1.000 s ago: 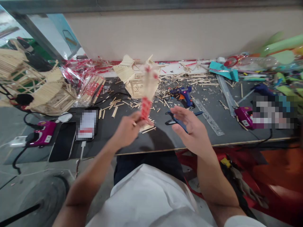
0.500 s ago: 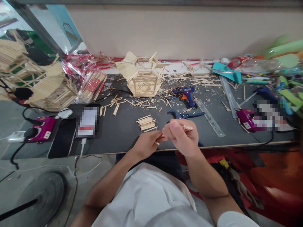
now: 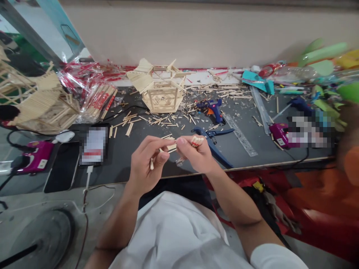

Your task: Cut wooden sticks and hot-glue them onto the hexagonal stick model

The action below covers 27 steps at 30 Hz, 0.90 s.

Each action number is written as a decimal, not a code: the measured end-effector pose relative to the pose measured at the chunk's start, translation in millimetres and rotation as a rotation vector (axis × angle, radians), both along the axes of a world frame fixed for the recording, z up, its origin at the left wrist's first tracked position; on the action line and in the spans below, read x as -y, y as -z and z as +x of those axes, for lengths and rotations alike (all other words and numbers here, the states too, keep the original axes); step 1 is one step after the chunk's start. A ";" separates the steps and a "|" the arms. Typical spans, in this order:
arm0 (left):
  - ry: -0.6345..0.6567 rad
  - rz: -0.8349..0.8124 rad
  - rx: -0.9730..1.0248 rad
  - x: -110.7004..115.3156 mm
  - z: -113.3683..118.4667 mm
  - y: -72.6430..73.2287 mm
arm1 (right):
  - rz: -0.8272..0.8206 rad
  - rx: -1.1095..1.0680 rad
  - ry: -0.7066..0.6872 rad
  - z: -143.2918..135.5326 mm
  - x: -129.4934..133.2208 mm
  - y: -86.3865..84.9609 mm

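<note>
My left hand (image 3: 146,164) is curled around a thin wooden stick (image 3: 152,163), whose pale end pokes out of the palm. Its fingertips meet those of my right hand (image 3: 196,157) above the table edge. Gripped in my right fist is a bundle of wooden sticks (image 3: 197,141), with red print on it. A bit of clear plastic wrapper (image 3: 179,161) hangs below that hand. Behind the fingers lies a row of short cut sticks (image 3: 167,137), partly hidden. Blue cutters (image 3: 218,153) lie just right of my right hand.
A stick-built lantern-like model (image 3: 162,95) stands at the back, among scattered offcuts. Beyond the cutters are a blue glue gun (image 3: 214,108) and a clear ruler (image 3: 241,136). Wrapped chopsticks (image 3: 98,99), phones (image 3: 63,166) and a purple power strip (image 3: 35,157) are leftward.
My left hand has moved left and turned, showing its palm side and the stick. My right hand has tilted, with the bundle's ends now pointing up. The view has swung slightly right.
</note>
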<state>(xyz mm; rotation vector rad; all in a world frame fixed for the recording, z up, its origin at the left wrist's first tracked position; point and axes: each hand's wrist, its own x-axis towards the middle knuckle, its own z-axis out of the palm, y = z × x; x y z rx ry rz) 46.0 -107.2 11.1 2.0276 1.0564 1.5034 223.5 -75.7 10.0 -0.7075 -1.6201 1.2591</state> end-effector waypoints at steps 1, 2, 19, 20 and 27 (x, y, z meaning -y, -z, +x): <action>-0.004 0.002 -0.014 -0.8 0.1 -4.4 | 0.013 0.016 -0.012 -1.4 0.5 3.6; 0.002 -0.003 -0.028 -1.6 -0.1 -8.5 | 0.047 0.026 -0.035 -3.1 1.1 8.1; 0.184 0.099 -0.925 5.4 -46.1 -69.8 | 0.068 0.654 -0.186 -4.3 24.7 11.0; 0.198 0.091 -1.033 9.7 -45.6 -70.1 | 0.090 0.800 -0.151 -1.5 28.6 2.9; 0.183 0.114 -1.252 22.9 -22.7 -36.0 | 0.230 1.485 -0.070 11.8 38.0 -30.6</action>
